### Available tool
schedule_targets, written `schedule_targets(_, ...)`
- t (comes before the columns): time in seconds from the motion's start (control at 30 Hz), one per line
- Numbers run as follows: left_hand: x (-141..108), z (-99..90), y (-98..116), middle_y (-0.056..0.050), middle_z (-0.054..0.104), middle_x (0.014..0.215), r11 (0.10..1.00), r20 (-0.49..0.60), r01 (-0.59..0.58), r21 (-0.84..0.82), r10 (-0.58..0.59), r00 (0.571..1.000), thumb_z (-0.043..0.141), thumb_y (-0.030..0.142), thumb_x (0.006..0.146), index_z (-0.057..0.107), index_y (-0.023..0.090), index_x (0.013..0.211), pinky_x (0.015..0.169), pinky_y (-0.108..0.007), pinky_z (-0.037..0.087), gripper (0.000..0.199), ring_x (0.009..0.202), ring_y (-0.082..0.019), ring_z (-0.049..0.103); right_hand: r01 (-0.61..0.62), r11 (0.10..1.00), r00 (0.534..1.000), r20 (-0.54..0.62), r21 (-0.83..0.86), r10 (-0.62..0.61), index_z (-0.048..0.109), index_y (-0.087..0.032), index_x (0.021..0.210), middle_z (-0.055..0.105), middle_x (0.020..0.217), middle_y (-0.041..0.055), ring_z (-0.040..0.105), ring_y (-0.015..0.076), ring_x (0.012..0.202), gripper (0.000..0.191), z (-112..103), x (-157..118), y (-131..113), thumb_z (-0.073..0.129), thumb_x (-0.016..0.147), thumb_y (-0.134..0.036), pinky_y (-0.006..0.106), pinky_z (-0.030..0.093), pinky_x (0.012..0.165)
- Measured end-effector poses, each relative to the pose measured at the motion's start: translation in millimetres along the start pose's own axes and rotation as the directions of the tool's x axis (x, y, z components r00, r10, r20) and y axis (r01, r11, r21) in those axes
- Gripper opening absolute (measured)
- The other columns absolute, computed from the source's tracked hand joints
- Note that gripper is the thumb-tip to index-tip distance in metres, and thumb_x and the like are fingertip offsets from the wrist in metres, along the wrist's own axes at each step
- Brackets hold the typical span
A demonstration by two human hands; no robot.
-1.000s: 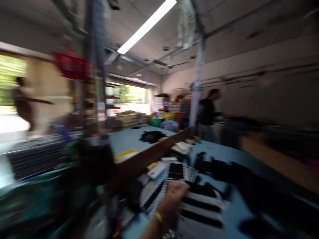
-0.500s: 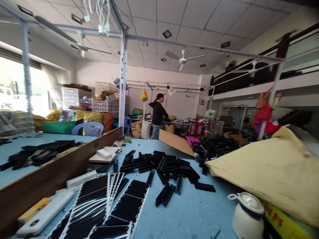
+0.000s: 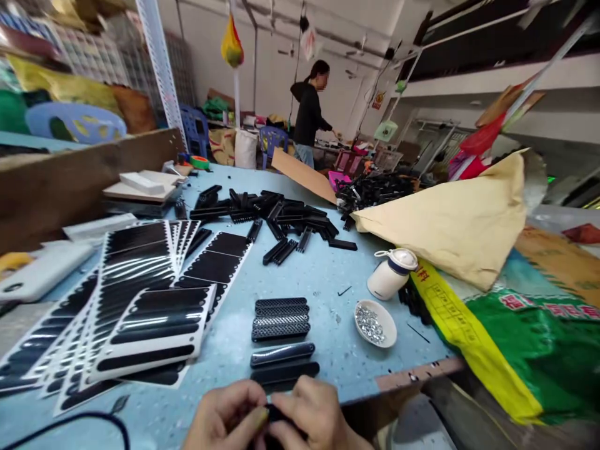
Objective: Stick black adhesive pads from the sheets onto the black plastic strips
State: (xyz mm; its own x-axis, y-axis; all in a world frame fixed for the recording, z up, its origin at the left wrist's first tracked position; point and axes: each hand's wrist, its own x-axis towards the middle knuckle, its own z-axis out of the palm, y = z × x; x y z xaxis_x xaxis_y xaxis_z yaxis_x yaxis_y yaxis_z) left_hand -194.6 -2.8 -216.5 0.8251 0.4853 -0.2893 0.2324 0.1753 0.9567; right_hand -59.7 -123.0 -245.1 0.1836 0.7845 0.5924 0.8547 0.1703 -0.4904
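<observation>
My left hand [image 3: 229,415] and my right hand [image 3: 312,412] meet at the bottom centre, fingers pinched around a small black piece [image 3: 274,414] that is mostly hidden by them. Just beyond lie two long black bars [image 3: 284,355], one glossy, and past these a block of patterned black strips [image 3: 281,317]. To the right, a white bowl [image 3: 375,324] holds small shiny metal parts. Sheets of black stickers [image 3: 140,256] fan out on the left.
A pile of black pieces [image 3: 281,212] spreads across the blue table [image 3: 323,281]. A white lidded cup [image 3: 391,273] stands by a yellow-beige bag [image 3: 450,219] on the right. Across the room a person in black [image 3: 308,112] stands. A black cable [image 3: 79,417] curves at the lower left.
The view has tilted down, bringing both hands, the bowl, the strips and the table's near edge into sight. The person across the room now has an arm stretched forward.
</observation>
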Motion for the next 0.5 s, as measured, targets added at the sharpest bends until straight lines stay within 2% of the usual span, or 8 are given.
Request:
schedule_targets(0.07,3,4.5,-4,0.000,0.065,0.053,0.989,-0.044,0.043,-0.143,-0.050,0.998,0.072,0.050,0.075,0.065,0.016,0.069,0.045,-0.018,0.039,0.035,0.046,-0.011,0.056,-0.028,1.000,0.997,-0.069,0.011,0.029,0.072,-0.016,0.100,0.058,0.062,0.0041,0.056,0.0177,0.051,0.025,-4,-1,2,0.054,0.093,-0.031,0.029,0.043,0.044)
schedule_targets(0.13,6,0.1,-6,-0.001,0.067,0.056,0.968,-0.104,0.063,-0.245,-0.091,0.990,0.075,0.047,0.073,0.064,0.016,0.070,0.044,-0.017,0.038,0.033,0.045,-0.010,0.057,-0.056,0.998,0.990,-0.128,0.004,0.056,0.070,-0.014,0.103,0.064,0.070,0.0075,0.061,0.0195,0.059,0.021,-14,-2,4,0.055,0.092,-0.025,0.032,0.049,0.052)
schedule_targets(0.2,9,-5.7,-5,-0.001,0.068,0.056,0.949,-0.137,0.085,-0.305,-0.131,0.982,0.077,0.045,0.071,0.064,0.016,0.070,0.043,-0.017,0.038,0.032,0.044,-0.011,0.058,-0.053,0.999,0.990,-0.133,-0.007,0.052,0.068,-0.012,0.104,0.066,0.075,0.0097,0.064,0.0208,0.065,0.018,-25,-4,8,0.056,0.091,-0.017,0.032,0.052,0.056)
schedule_targets(0.3,13,-7.7,-1,-0.001,0.068,0.055,0.922,-0.127,0.133,-0.364,-0.191,0.973,0.081,0.044,0.066,0.065,0.016,0.071,0.041,-0.016,0.039,0.033,0.042,-0.011,0.059,-0.011,0.999,0.997,-0.075,-0.034,0.008,0.066,-0.011,0.106,0.066,0.076,0.0104,0.063,0.0207,0.066,0.019,-33,-7,15,0.054,0.091,-0.013,0.032,0.052,0.055)
schedule_targets(0.4,18,-4.9,-2,-0.002,0.069,0.055,0.894,-0.107,0.168,-0.416,-0.231,0.967,0.081,0.043,0.066,0.065,0.016,0.071,0.040,-0.016,0.040,0.032,0.041,-0.011,0.059,0.050,0.995,0.996,-0.070,-0.085,-0.056,0.064,-0.009,0.108,0.064,0.074,0.0112,0.060,0.0214,0.064,0.021,-32,-9,21,0.051,0.091,-0.012,0.033,0.052,0.054)
schedule_targets(0.5,24,-10.7,-9,-0.002,0.069,0.056,0.927,-0.196,0.111,-0.359,-0.191,0.962,0.077,0.045,0.068,0.068,0.016,0.077,0.039,-0.018,0.041,0.031,0.041,-0.012,0.059,0.036,0.996,0.995,-0.095,-0.081,-0.044,0.065,-0.009,0.106,0.065,0.075,0.0119,0.060,0.0222,0.066,0.021,-34,-5,26,0.052,0.091,-0.010,0.035,0.053,0.056)
